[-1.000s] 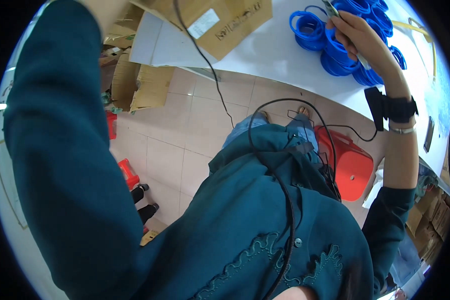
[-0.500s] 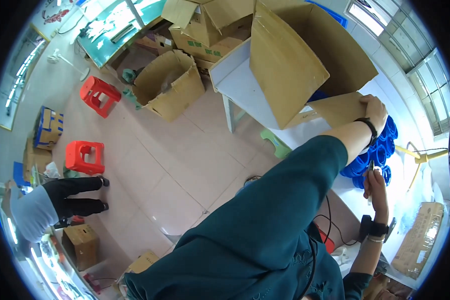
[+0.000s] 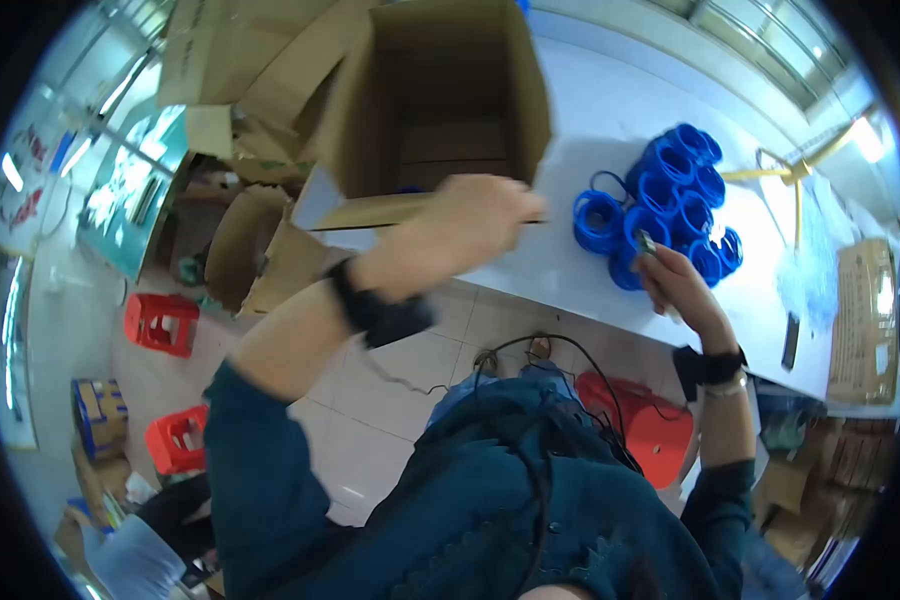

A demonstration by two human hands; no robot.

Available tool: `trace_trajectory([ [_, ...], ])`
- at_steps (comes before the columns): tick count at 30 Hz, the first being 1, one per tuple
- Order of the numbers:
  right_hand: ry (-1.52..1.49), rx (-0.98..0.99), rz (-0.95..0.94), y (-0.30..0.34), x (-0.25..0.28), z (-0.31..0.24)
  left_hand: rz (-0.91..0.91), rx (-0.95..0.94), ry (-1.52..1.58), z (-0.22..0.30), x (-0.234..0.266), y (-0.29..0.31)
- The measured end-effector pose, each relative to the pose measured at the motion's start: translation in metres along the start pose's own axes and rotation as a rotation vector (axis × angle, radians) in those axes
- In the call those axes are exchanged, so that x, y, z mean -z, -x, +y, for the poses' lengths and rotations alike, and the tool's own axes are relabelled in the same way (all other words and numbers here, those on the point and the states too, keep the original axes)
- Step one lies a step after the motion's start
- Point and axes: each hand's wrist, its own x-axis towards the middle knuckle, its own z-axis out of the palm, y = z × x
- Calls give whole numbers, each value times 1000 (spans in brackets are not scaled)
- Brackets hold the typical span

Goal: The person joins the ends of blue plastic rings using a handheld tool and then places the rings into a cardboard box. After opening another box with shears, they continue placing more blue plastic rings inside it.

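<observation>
A tall brown cardboard box (image 3: 450, 145) stands with its top open on the white table. My left hand (image 3: 475, 225), slightly blurred, has its fingers bent around the right end of the near cardboard flap (image 3: 375, 211). Over the table's front part, my right hand (image 3: 678, 288) is closed on a small tool (image 3: 646, 243) with a dark metal tip; its exact kind does not show. Just beyond that tip lies a cluster of blue plastic rings (image 3: 660, 190), several of them stacked. Something blue shows low inside the box.
A yellow stand (image 3: 792, 172) and a sealed carton (image 3: 863, 320) are on the right of the white table (image 3: 590, 85). Red stools (image 3: 162, 323) stand on the floor at left, another (image 3: 645, 425) beside me. A person (image 3: 135, 560) is at lower left.
My view has turned toward the box and table. The box now opens toward me, with my left hand still at a flap. My right hand keeps the small tool near the blue rings.
</observation>
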Motion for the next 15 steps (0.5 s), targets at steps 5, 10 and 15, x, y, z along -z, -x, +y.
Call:
trace_trajectory([
  [5, -53, 36, -131, -40, -6, 6, -262, 297, 246, -19, 75, 36],
  [10, -67, 100, -234, -82, -18, 3, -679, 534, -401, -56, 125, 46],
  [15, -110, 203, -182, -122, -15, 12, -447, 474, -15, -39, 165, -22],
])
